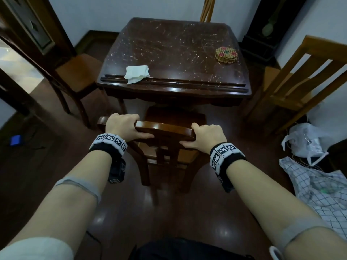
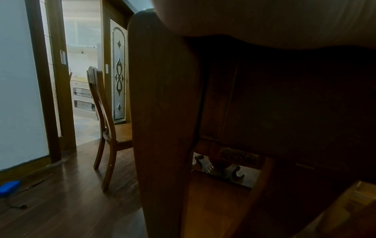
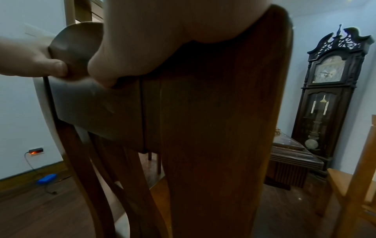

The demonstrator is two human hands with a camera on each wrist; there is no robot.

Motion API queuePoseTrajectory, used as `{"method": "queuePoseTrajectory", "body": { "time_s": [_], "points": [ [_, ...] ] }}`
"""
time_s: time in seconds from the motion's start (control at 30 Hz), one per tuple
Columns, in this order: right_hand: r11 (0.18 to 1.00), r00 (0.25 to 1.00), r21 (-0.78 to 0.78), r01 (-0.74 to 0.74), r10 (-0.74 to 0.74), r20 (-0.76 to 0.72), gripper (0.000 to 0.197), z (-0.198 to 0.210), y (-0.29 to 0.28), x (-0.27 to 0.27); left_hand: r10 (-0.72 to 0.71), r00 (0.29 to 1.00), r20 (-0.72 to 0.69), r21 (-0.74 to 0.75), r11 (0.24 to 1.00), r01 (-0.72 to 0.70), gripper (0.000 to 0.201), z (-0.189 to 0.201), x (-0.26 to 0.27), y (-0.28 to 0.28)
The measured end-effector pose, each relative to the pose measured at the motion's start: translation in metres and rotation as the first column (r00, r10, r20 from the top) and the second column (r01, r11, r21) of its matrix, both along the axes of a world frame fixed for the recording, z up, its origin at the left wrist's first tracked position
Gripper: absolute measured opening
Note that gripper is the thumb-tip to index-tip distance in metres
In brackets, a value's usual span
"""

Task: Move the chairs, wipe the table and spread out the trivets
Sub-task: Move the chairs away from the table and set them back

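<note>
Hands (image 3: 142,48) on chair back (image 3: 213,112)

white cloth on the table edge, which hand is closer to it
Left. The left hand grips the chair top rail almost directly below the white cloth; the right hand grips the rail's other end, farther right.

Left hand (image 1: 121,126): curled over the left end of the chair's top rail (image 1: 165,129), fingers over the far side, thumb (image 1: 144,135) lying along the near face.
Right hand (image 1: 206,136): gripping the right end of the same rail, fingers wrapped over the top, thumb (image 1: 185,143) pressed on the near side.
Arms: both stretched forward and roughly parallel, forearms bare.
Wrists: each wears a black band with black-and-white marker squares.
</note>
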State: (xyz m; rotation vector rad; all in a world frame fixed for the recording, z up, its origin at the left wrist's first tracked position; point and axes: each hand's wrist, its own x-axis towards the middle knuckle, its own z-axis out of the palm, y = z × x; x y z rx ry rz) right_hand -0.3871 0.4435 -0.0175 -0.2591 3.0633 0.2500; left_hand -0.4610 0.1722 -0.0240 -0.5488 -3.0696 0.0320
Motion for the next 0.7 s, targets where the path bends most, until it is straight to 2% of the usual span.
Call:
{"method": "queuePoseTrajectory", "body": {
  "time_s": [0.3, 0.7],
  "points": [
    [1.000, 0.999, -0.004, 0.027, -0.026, 0.032, 0.065, -0.002, -0.002, -0.063, 0.013, 0.998, -0.053, 0.025, 1.000, -0.011, 0.067, -0.001, -0.057, 0.000],
    [0.999, 0.998, 0.032, 0.034, -0.036, 0.044, 0.071, 0.003, 0.031, -0.101, 0.045, 0.999, -0.004, 0.025, 0.999, -0.044, 0.069, 0.000, -0.081, 0.031]
  ]
}}
